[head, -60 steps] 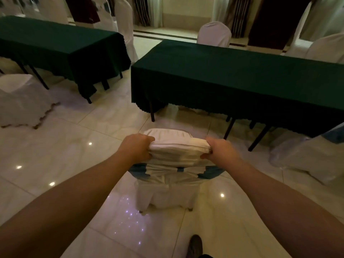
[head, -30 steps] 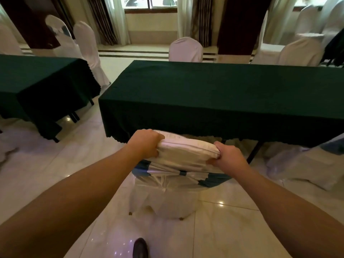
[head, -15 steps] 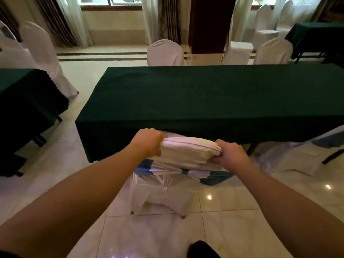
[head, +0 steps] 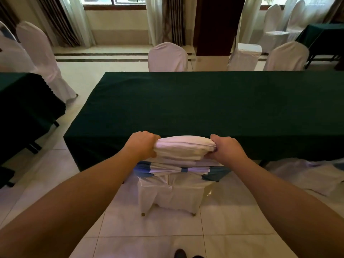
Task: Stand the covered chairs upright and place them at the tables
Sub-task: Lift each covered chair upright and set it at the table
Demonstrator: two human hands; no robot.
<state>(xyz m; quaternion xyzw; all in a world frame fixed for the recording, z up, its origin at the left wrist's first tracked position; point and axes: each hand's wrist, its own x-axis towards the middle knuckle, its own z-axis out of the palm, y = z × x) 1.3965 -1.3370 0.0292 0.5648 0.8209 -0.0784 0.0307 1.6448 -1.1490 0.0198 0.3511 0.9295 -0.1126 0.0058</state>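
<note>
White cloth covers the chair (head: pixel 173 190) that the person holds, and a blue sash (head: pixel 183 170) is tied across its back. It stands upright on the floor (head: pixel 55 183), at the near long edge of the counter (head: pixel 214 105), which wears a dark green cloth. The top of the chair back touches or nearly touches this edge; I cannot tell which.

The left hand (head: pixel 142 146) grips the left top corner of the back and the right hand (head: pixel 226 148) grips the right one. On both hands the fingers are curled over the cloth and pinch it together with the frame below.

My judgement: this chair is nearly done. It is already upright and at the counter, and only a small push or a straightening is left before the hands can let go. The whole task is not done. To the right of the chair, low on the floor under the counter edge, lies a heap of white cover (head: pixel 307 175) that looks like another chair fallen down, so at least that one is left. Across the counter, three covered chairs (head: pixel 167 56) already stand.

The chair faces the counter, seat forward and away from the person, back toward the person. Its long axis is vertical, and the top rail of the back runs parallel to the counter edge.
</note>
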